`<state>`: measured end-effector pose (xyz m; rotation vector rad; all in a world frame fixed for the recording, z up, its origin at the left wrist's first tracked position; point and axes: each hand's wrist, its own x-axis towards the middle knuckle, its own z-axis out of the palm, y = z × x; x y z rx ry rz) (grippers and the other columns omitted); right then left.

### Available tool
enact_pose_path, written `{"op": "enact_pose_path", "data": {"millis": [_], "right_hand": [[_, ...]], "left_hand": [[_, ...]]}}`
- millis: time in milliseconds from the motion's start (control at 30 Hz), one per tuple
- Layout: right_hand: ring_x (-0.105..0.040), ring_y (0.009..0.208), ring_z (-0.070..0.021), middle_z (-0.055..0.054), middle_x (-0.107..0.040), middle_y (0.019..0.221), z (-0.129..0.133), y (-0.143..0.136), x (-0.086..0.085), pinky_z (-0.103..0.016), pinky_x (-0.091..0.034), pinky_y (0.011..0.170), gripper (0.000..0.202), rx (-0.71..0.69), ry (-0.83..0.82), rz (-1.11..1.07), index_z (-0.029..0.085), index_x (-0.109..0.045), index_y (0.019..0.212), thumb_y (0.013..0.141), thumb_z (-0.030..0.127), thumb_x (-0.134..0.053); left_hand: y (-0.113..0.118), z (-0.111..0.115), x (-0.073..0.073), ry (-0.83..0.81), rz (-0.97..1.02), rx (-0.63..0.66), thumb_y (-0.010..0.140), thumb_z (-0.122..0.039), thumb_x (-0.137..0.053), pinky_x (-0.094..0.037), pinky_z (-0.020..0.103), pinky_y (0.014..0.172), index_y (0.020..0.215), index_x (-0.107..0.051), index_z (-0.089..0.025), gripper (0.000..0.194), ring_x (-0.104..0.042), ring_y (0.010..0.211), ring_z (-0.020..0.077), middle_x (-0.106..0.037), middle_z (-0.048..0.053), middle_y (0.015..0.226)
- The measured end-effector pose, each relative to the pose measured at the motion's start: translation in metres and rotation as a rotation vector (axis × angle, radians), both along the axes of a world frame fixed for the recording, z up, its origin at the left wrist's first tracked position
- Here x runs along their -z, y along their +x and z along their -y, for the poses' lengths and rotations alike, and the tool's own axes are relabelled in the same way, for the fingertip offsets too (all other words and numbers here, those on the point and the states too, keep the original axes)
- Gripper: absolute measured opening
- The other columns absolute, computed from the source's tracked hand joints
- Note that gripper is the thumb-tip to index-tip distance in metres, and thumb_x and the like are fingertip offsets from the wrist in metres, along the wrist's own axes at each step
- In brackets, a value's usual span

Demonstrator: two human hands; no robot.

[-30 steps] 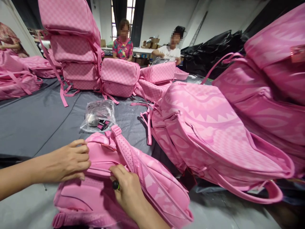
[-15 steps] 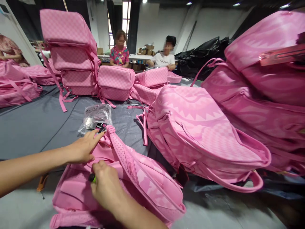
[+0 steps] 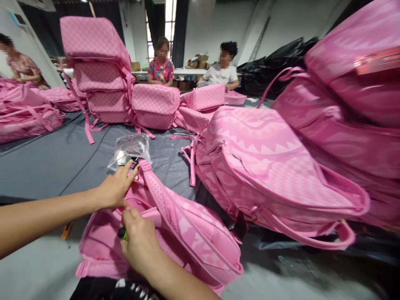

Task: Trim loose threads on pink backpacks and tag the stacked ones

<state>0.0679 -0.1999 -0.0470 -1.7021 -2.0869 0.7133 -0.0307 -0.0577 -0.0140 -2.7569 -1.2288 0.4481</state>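
A: What takes up the most room?
B: The dark-covered table (image 3: 46, 166). Along its right side rises a pile of pink backpacks (image 3: 350, 150); toward the far left stands a checked stack (image 3: 103, 77).
A: Anything crowding the work?
B: Yes, a bulky shark-mouth backpack (image 3: 268, 166), lying just right of the one being handled.
A: And that one?
B: The handled backpack (image 3: 193, 225) lies at the near edge, below both hands, strap side partly up. I can't tell what's inside it.
A: Other containers?
B: A clear plastic bag (image 3: 133, 146) just past its top end. It holds something whitish and something dark with pink, too small to name.
A: The hands?
B: The left hand (image 3: 117, 185) has fingers spread over the backpack's top; whether it pinches cloth, I can't tell. The right hand (image 3: 139, 237) is curled tightly around a black-and-green tool (image 3: 121, 233), against the backpack.
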Motion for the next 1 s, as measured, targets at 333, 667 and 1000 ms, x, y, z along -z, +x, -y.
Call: {"op": "enact_pose_path", "data": {"millis": [333,667,1000], "right_hand": [[-0.071,0.084,-0.0201,-0.011,-0.057,0.136,0.009,0.007,0.013,-0.028,-0.051,0.064,0.065,0.080,-0.036,0.263,0.022,-0.042,0.143,0.081,0.008,-0.049],[-0.071,0.096,-0.0249,-0.008,-0.070,0.118,-0.032,0.030,-0.017,-0.032,-0.052,0.072,0.046,-0.180,-0.116,0.287,0.020,-0.058,0.121,0.079,0.007,-0.046],[-0.074,0.082,-0.0237,-0.021,-0.031,0.156,-0.037,0.009,-0.010,-0.036,-0.060,0.069,0.061,-0.159,-0.146,0.671,0.011,-0.036,0.149,0.088,0.007,-0.037]], "left_hand": [[0.003,-0.003,-0.001,-0.058,0.046,0.099,0.070,-0.022,-0.074,-0.049,0.046,0.097,0.152,-0.011,-0.012,0.104,-0.033,0.136,0.0415,-0.014,0.028,0.156],[-0.001,-0.014,-0.007,-0.135,0.034,0.204,0.076,-0.018,-0.065,-0.043,0.043,0.103,0.151,-0.009,-0.010,0.094,-0.031,0.137,0.0365,-0.007,0.025,0.159],[-0.001,-0.016,0.004,-0.138,0.091,0.148,0.076,-0.015,-0.065,-0.046,0.042,0.100,0.152,-0.010,-0.017,0.094,-0.023,0.142,0.0356,0.009,0.021,0.162]]}}
